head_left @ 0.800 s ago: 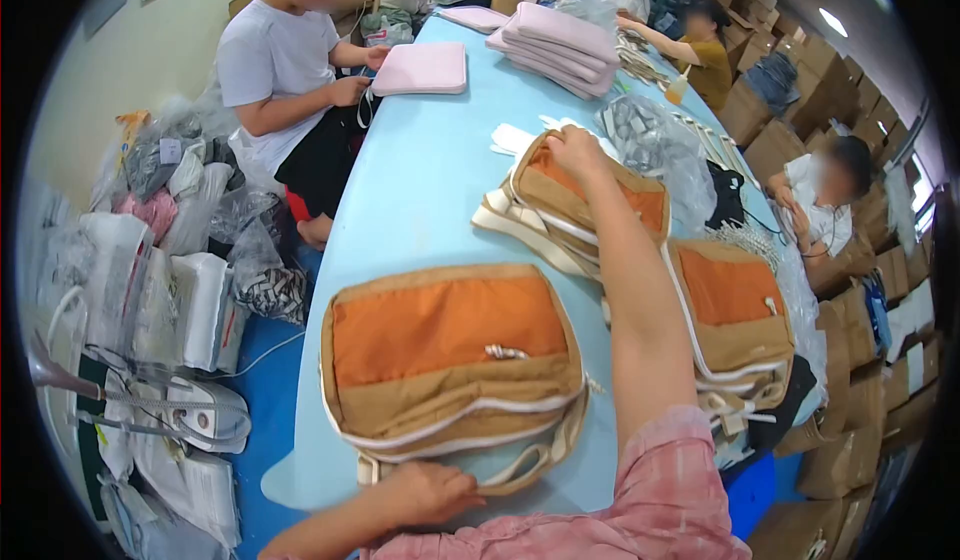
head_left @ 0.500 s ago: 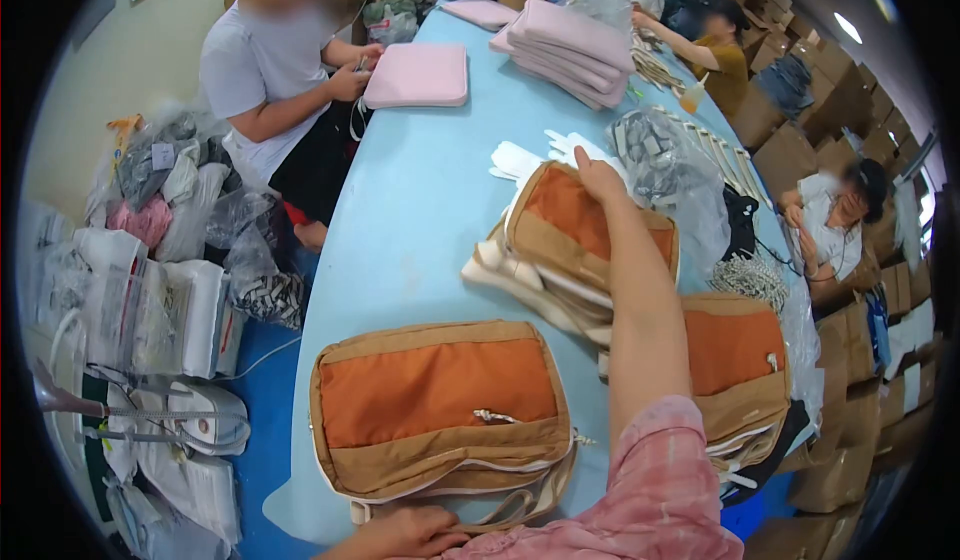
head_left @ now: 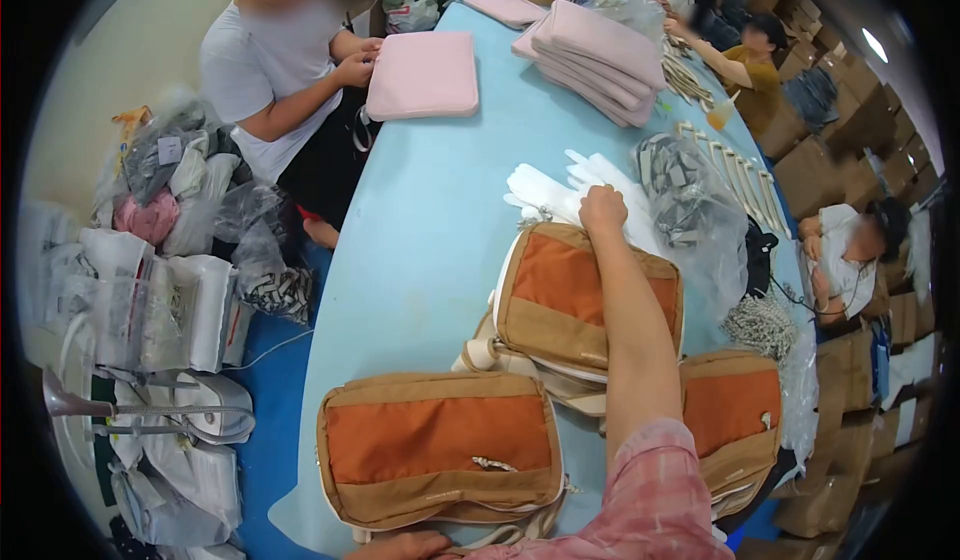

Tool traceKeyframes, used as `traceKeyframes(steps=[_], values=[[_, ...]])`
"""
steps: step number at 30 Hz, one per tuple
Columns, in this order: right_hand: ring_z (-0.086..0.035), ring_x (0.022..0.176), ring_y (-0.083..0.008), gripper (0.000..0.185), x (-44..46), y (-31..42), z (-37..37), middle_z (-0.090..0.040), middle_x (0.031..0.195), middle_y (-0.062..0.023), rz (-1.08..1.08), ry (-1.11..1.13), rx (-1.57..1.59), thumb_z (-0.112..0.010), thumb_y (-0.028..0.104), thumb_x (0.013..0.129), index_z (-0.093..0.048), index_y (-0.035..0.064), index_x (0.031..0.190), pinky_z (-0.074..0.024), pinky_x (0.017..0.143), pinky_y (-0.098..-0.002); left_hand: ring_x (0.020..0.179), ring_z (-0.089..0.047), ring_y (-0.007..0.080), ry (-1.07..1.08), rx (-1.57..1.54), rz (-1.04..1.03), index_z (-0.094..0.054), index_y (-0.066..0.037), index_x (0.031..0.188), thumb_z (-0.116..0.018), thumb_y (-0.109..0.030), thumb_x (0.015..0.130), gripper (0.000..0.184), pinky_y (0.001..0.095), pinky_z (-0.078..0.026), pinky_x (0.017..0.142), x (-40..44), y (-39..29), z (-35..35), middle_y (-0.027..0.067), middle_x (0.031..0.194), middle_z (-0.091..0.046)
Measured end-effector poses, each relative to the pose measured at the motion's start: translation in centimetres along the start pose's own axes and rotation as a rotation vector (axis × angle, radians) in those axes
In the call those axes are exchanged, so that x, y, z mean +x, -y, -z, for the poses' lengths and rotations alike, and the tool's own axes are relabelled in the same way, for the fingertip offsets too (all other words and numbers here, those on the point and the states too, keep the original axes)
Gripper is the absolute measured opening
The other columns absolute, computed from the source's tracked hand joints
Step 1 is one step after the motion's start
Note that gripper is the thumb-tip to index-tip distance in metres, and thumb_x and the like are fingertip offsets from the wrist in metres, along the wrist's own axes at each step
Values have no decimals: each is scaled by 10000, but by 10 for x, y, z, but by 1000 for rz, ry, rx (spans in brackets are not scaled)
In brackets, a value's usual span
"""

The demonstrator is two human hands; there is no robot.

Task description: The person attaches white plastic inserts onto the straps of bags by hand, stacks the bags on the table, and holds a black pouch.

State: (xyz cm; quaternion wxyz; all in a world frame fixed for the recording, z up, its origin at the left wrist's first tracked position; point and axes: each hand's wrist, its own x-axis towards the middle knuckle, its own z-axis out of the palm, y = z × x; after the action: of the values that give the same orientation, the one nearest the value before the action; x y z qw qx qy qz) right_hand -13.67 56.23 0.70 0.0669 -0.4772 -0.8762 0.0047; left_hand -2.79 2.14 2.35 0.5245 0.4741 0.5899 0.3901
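At the far left, clear plastic-wrapped white bundles (head_left: 160,305) lie beside the table, below a mixed heap of grey, white and pink plastic bags (head_left: 170,175). Next comes a seated person in a white T-shirt and black legwear (head_left: 280,75), whose two hands meet at the near-left side of a flat, pale pink rectangular pouch (head_left: 423,75) on the long, light blue table (head_left: 400,260). At the near end of that table lies a boxy tan fabric bag with an orange front panel and a white cord pull (head_left: 440,445). The wearer's left hand (head_left: 410,544) is at its lower edge, partly cut off by the frame; whether it grips the bag cannot be told. Farther right and beyond sits a second tan-and-orange fabric bag with thick cream straps (head_left: 590,300). The right hand (head_left: 603,208), its arm in a pink checked sleeve (head_left: 655,470), is at this bag's far top edge with fingers curled, in front of white fabric gloves (head_left: 545,192); what it grips, if anything, cannot be told. Beyond stands a stack of pale pink pouches (head_left: 600,60), then a clear plastic bag of grey pieces (head_left: 690,205). A third tan-and-orange bag (head_left: 730,405) lies partly behind the forearm, just nearer than a tangle of whitish cord (head_left: 760,325). Brown cardboard boxes (head_left: 845,390) fill the far right.
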Motion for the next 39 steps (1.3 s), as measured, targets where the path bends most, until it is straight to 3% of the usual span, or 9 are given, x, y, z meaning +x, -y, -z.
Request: traceKeyframes(steps=[7, 13, 18, 20, 22, 26, 29, 32, 39], values=[[-574, 933, -314, 221, 4, -26, 15, -626, 965, -146, 123, 127, 216, -590, 257, 799, -658, 58, 866, -473, 794, -411, 638, -576, 277, -14, 103, -125, -580, -67, 824, -577, -290, 850, 225, 337, -463, 600, 37, 5, 21, 107, 661, -521], [-575, 874, -325, 172, 6, -13, 41, -614, 849, -139, 144, -453, 370, -525, 237, 851, -560, 69, 847, -457, 712, -438, 635, -578, 278, -7, 220, -283, -585, -71, 827, -586, -292, 844, 222, 338, -465, 593, 73, 19, 35, 107, 660, -527], [-595, 562, -312, 205, 6, 26, 100, -603, 710, -145, 189, -680, 646, -473, 260, 901, -511, 59, 879, -465, 538, -422, 632, -580, 278, -17, 310, -350, -589, -74, 829, -593, -293, 839, 220, 339, -466, 588, 71, 27, 37, 107, 658, -531], [-582, 462, -231, 215, -4, 43, 124, -569, 629, -119, 192, -559, 1203, -457, 237, 910, -487, 28, 867, -462, 437, -345, 630, -581, 278, -26, 331, -363, -591, -75, 830, -596, -294, 837, 219, 339, -467, 586, 62, 31, 29, 107, 658, -533], [-570, 438, -173, 227, -30, 55, 149, -545, 614, -99, 128, -259, 1369, -439, 220, 913, -472, 6, 846, -448, 383, -287, 629, -581, 278, -32, 350, -358, -592, -76, 831, -599, -295, 835, 219, 339, -467, 584, 46, 34, 18, 107, 657, -534], [-440, 473, -90, 210, -90, 60, 171, -467, 637, -17, 179, 269, 1557, -425, 216, 923, -504, 30, 864, -342, 392, -204, 616, -597, 284, -70, 480, -177, -616, -93, 836, -643, -296, 800, 208, 354, -482, 553, -7, 15, -15, 106, 643, -560], [-362, 490, -57, 282, -161, 58, 189, -406, 642, 19, 239, 540, 1541, -438, 298, 932, -508, 32, 868, -275, 400, -201, 621, -600, 323, -200, 472, -244, -618, -84, 866, -628, -286, 800, 213, 396, -498, 566, -5, 16, -21, 139, 676, -596], [-347, 512, -46, 381, -238, 48, 196, -415, 668, 30, 283, 684, 1513, -431, 383, 941, -498, 13, 1002, -274, 414, -186, 662, -599, 342, -216, 504, -265, -606, -77, 873, -646, -246, 769, 202, 413, -486, 593, 0, 13, -21, 161, 693, -595], [-584, 781, -133, 324, -398, 7, 190, -611, 929, -71, 447, 612, 1535, -514, 159, 890, -536, -52, 1135, -487, 666, -258, 716, -589, 347, -286, 662, -244, -613, -37, 844, -662, -241, 761, 226, 409, -469, 631, -5, 6, -27, 166, 739, -597]])
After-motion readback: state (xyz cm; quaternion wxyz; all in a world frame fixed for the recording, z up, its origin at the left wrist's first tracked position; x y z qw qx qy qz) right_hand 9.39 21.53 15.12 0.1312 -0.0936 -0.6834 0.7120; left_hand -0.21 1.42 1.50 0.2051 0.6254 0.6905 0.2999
